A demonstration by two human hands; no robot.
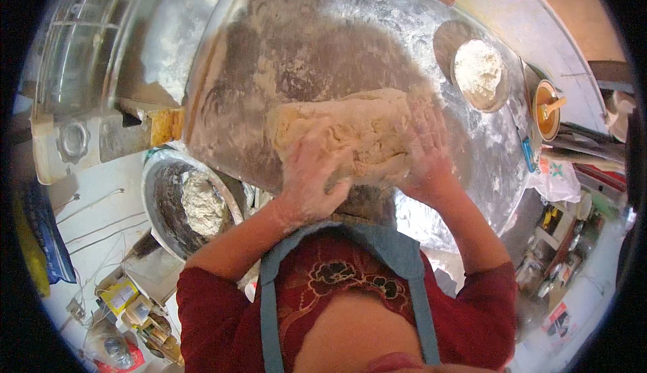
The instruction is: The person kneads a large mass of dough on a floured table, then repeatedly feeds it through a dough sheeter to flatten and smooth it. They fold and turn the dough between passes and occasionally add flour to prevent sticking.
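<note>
A large, floury slab of dough (354,125) lies on the work surface before me. My left hand (316,171) grips its near left part, fingers pressed into the folded top and thumb apart. At the other end, my right hand (429,145) holds the dough's side, its palm against the edge and fingers pointing away from me. Both hands are dusted with flour. The dough's underside is hidden, as is the part beneath my fingers.
A bowl of flour (477,75) stands at the right rear of the floured table (323,34). Beyond it are an orange bowl (547,112) with a wooden-looking handle and a blue-handled knife (527,153). At left, a large basin (162,191) contains a pale, floury mass.
</note>
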